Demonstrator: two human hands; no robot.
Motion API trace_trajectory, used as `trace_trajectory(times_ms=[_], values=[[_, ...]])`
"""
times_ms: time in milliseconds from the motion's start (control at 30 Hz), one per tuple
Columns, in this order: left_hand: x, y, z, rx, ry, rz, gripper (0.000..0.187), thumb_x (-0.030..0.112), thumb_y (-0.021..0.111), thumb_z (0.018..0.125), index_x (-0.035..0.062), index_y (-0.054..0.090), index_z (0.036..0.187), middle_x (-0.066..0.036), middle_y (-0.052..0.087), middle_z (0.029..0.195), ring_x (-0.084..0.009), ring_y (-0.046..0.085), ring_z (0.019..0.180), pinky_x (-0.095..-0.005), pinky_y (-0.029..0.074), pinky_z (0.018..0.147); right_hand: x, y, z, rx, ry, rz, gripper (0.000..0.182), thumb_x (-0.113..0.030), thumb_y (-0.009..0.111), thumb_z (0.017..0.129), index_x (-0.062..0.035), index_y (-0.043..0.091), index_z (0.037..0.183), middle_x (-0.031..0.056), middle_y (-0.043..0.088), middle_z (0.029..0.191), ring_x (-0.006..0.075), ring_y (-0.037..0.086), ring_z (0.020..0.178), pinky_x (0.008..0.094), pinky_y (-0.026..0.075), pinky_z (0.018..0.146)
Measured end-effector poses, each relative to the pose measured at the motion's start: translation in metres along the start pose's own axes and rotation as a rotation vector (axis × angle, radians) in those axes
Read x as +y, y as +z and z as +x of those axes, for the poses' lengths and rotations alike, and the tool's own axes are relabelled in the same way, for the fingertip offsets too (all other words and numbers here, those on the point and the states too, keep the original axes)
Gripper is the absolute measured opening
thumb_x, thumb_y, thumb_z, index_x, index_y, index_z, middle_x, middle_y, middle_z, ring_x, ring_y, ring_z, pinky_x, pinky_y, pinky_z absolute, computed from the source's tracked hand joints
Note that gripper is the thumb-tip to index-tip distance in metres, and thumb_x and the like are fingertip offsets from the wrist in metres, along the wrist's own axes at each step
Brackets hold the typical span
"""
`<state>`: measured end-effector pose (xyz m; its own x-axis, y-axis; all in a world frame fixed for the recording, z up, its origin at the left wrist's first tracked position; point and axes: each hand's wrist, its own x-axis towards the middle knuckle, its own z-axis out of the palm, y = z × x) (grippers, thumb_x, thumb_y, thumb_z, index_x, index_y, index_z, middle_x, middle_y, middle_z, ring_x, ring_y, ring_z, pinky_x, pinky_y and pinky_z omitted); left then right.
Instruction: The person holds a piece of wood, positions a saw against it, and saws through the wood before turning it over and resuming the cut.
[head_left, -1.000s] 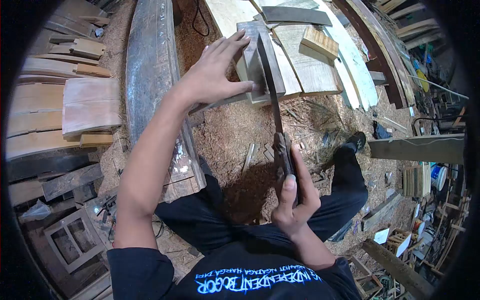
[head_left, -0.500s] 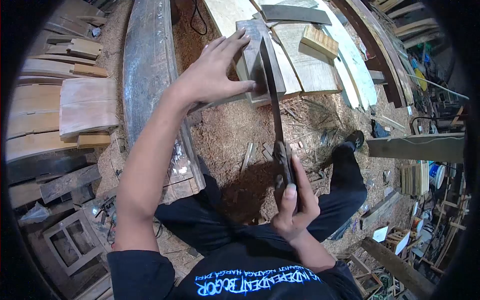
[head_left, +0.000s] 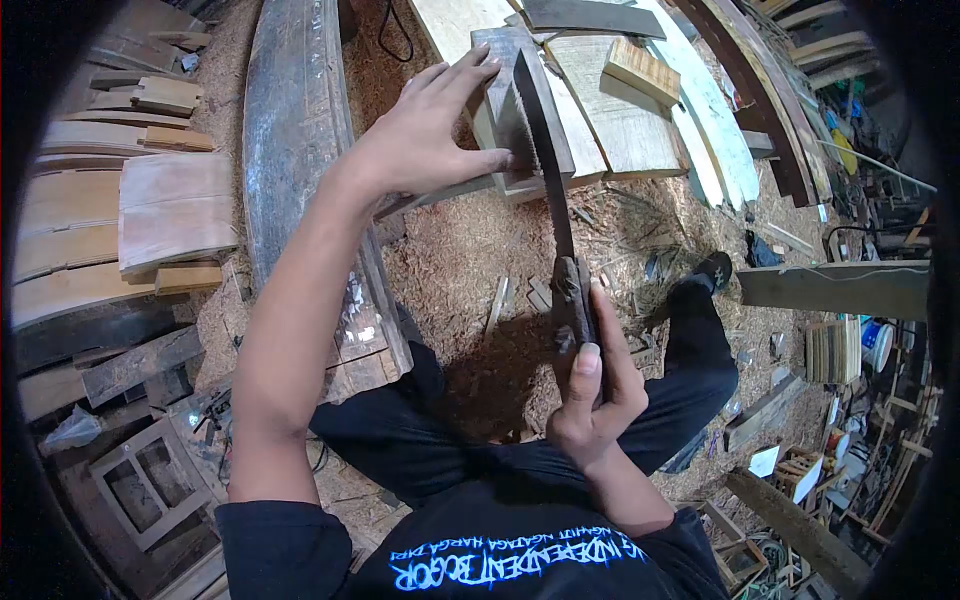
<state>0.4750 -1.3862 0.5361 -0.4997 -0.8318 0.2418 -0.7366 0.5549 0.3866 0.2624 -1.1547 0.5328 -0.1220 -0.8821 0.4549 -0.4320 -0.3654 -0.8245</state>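
Observation:
My left hand (head_left: 425,130) lies spread on a greyish wooden block (head_left: 497,60) at the upper middle, its fingertips on the top and its thumb near the lower end. In my right hand (head_left: 595,395), the fingers are wrapped round the dark handle of a saw (head_left: 548,160). The long dark blade points up and away, its toothed edge to the left, and lies over the block just right of my left hand. Whether the teeth touch the wood I cannot tell.
A long worn beam (head_left: 290,150) runs along the left of the block. Pale planks (head_left: 625,130) and a small wood block (head_left: 641,72) are at the upper right. Stacked boards (head_left: 178,205) stand far left. Shavings cover the floor (head_left: 455,290) below.
The saw and my right hand have shifted slightly, with the blade's tip now a little farther left and up. My left hand remains on the block. The view has moved slightly.

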Motion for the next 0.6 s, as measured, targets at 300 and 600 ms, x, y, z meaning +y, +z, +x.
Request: trace_trajectory(times_ms=[300, 600], values=[[0.000, 0.000, 0.000, 0.003, 0.002, 0.004, 0.094, 0.036, 0.081, 0.079, 0.0139, 0.035, 0.158, -0.012, 0.028, 0.168, -0.0351, 0.027, 0.153, -0.0484, 0.027, 0.127, -0.008, -0.002, -0.002, -0.094, 0.235, 0.027, 0.046, -0.010, 0.050, 0.101, 0.0160, 0.052, 0.139, 0.0278, 0.071, 0.120, 0.0219, 0.075, 0.080, 0.0287, 0.055, 0.070], [0.000, -0.001, 0.000, 0.004, 0.008, -0.024, 0.096, 0.036, 0.082, 0.078, 0.0117, 0.036, 0.158, -0.014, 0.030, 0.167, -0.0354, 0.029, 0.152, -0.0476, 0.027, 0.126, -0.007, 0.000, 0.001, -0.051, 0.091, 0.014, 0.047, -0.013, 0.049, 0.103, 0.0153, 0.052, 0.140, 0.0322, 0.070, 0.118, 0.0291, 0.077, 0.092, 0.0310, 0.057, 0.077]])
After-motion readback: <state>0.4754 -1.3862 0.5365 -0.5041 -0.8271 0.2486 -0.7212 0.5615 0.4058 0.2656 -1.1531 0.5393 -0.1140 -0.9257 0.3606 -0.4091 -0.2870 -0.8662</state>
